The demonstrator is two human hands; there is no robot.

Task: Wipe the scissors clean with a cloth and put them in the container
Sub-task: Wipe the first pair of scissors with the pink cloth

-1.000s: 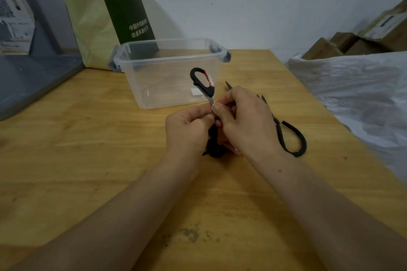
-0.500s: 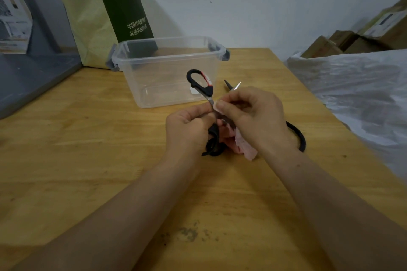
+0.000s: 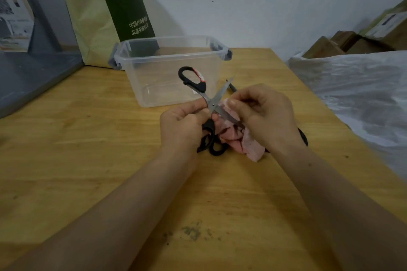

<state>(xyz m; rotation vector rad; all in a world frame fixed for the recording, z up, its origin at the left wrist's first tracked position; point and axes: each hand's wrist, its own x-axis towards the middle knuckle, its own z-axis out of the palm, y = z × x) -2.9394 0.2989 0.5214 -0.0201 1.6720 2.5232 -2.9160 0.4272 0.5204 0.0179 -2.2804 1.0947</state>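
Mid-frame, my left hand [image 3: 185,125] is gripping the lower handle of the black-handled steel scissors [image 3: 212,105], which are gaping in an X. My right hand [image 3: 264,114] is pinching the crumpled pink cloth [image 3: 239,139] round the blade pointing lower right. Just beyond, toward upper centre, the clear plastic container [image 3: 154,86] is sitting open-topped, probably easiest for my left hand to reach.

Two bare arms in shot here. The left forearm [image 3: 123,211] is uncovered right down to the bottom edge of the picture, and the right forearm [image 3: 330,200] is just as bare, all the way to the corner. The left hand [image 3: 182,127] is bare, with knuckles showing along its back. The right hand [image 3: 266,121] is bare too, and there's a short thumbnail [image 3: 231,101] in plain view, trimmed close.
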